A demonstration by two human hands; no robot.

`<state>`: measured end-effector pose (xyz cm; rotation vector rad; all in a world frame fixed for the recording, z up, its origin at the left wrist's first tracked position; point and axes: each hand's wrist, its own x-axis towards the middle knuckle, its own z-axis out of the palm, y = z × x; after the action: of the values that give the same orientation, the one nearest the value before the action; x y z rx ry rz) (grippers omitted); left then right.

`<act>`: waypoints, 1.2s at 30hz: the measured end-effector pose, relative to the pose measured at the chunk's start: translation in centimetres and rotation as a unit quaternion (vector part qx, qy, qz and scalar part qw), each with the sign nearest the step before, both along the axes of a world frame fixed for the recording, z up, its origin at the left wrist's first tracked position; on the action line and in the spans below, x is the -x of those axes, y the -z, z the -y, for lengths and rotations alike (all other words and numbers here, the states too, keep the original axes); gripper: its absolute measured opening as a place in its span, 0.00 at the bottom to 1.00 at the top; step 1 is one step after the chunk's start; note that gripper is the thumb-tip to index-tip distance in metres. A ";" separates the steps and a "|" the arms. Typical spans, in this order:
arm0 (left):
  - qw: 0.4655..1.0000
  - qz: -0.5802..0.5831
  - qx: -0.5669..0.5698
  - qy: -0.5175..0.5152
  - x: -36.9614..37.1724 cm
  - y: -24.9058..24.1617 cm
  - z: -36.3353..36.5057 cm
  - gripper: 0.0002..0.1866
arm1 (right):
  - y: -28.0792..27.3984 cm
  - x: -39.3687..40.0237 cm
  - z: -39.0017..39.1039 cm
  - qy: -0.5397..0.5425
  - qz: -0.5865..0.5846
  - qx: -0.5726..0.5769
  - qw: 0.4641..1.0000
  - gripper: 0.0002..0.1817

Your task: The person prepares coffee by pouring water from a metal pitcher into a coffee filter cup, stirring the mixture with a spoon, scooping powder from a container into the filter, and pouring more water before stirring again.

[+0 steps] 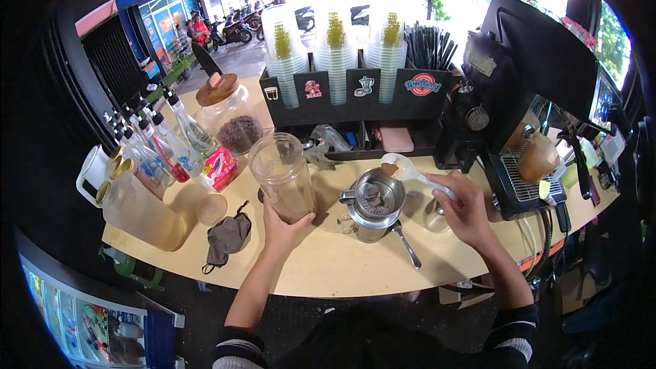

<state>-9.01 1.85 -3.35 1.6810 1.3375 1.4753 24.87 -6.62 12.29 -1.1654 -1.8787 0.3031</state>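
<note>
With the left hand (285,224) curled round a jar (281,181), the right hand (466,208) pinches a scoop (406,168) of brown powder (389,169) by the metal dripper (383,216), apparently dosing, needing a steady tip.

At frame centre, a tall clear cylindrical jar (285,181) is left of a round silver metal cup (377,199).

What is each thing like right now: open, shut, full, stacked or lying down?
Left hand: gripping the clear jar
Clear jar: open
Right hand: holding the white spoon
White spoon: carrying brown powder
Metal cup: open, something brown inside
Metal spoon: lying on the counter
Big jar: wooden lid on top, partly filled
Plastic cups: stacked
Black straws: bunched together
</note>
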 end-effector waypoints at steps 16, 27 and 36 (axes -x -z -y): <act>1.000 0.014 0.005 0.002 -0.2 -0.5 0.1 0.53 | 0.1 0.1 0.1 -0.011 0.001 -0.007 1.000 0.17; 1.000 0.030 0.003 0.009 -0.2 -0.1 0.1 0.53 | 0.6 0.2 0.2 -0.001 -0.007 -0.005 1.000 0.18; 1.000 0.010 -0.025 0.006 0.0 0.1 -0.2 0.53 | 1.2 -0.3 0.6 0.003 -0.023 -0.028 0.999 0.17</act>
<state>-8.98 2.02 -3.47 1.6984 1.2876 1.5273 25.18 -7.20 11.08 -1.1172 -1.8319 0.2687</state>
